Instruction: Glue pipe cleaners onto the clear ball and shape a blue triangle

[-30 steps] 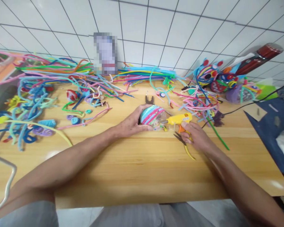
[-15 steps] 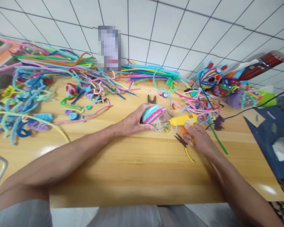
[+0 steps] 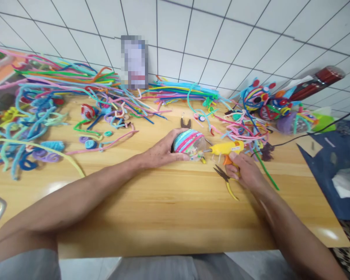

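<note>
My left hand (image 3: 163,149) is wrapped round a rounded, clear plastic bottle (image 3: 189,143), partly covered with pink, blue and green pipe-cleaner stripes. Its right end is bare and see-through. In my right hand (image 3: 242,167) is a yellow hot glue gun (image 3: 226,147), with a finger at the orange trigger. The nozzle points left, at or close against the bottle's bare end; whether it touches I cannot tell. Just below the glue gun lie yellow-handled pliers (image 3: 227,182) with dark jaws. Another dark-jawed tool (image 3: 186,123) lies behind the bottle.
Loose pipe cleaners (image 3: 41,112) heap up at the left, and a bundle (image 3: 181,92) lies along the tiled wall. A blurred-out upright panel (image 3: 135,62) leans there. Decorated figures (image 3: 256,97) and a dark red cylinder (image 3: 317,83) stand back right. A black cable (image 3: 303,136) crosses the right side.
The glue gun's nozzle sits slightly farther from the striped part of the bottle. Both hands keep their holds, and the whole view has shifted a little.
</note>
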`<control>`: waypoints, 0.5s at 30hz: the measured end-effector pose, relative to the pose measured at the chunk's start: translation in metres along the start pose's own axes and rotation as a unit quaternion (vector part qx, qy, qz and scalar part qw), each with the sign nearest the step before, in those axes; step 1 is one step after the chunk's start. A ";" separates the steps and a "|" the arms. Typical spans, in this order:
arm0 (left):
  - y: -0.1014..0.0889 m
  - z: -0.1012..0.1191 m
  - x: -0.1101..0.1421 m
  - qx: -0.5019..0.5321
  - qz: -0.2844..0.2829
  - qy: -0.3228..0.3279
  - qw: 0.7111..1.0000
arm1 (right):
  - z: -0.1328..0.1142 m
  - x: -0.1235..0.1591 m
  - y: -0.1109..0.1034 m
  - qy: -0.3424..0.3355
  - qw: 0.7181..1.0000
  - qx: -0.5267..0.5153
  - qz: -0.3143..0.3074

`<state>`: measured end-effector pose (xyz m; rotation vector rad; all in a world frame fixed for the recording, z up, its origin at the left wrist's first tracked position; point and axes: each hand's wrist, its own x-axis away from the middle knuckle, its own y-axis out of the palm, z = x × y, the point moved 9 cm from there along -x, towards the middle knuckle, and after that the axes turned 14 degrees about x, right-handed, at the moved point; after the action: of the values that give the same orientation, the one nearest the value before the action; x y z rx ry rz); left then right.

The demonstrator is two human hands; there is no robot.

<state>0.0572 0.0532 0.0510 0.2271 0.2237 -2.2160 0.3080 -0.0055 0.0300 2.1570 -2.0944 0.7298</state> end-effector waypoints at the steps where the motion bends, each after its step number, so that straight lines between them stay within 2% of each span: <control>1: 0.000 0.000 0.000 0.000 0.000 -0.001 1.000 | 0.001 -0.001 0.000 0.000 1.000 -0.009 0.003; 10: -0.003 0.001 -0.001 0.013 0.009 0.000 1.000 | 0.012 -0.002 0.010 0.005 0.999 0.022 -0.031; 15: -0.003 0.002 -0.001 0.002 0.004 0.008 1.000 | 0.001 0.001 0.004 -0.011 1.000 0.007 -0.006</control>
<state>0.0553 0.0547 0.0530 0.2469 0.2277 -2.2081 0.3043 -0.0070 0.0281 2.1916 -2.0919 0.7268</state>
